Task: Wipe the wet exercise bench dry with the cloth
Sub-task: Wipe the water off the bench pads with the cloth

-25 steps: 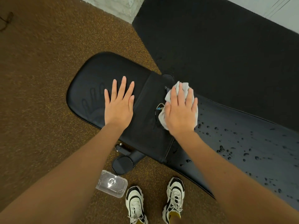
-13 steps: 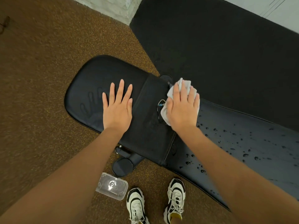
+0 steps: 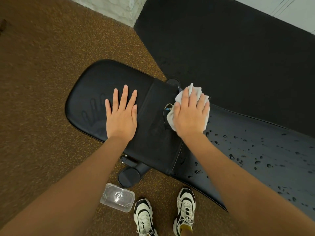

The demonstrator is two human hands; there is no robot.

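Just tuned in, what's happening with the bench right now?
A person is wiping a black bench dry. The right hand presses a white cloth flat near the seam between the two pads, while the left hand rests flat on the short pad. That pad looks dry, with a faint handprint beside the left hand. Water drops cover the long pad to the right, so most wiping remains. A clear plastic box sits on the floor.

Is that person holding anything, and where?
Nothing is gripped: the right hand presses flat on the cloth's middle, and the left hand rests flat on the bench.
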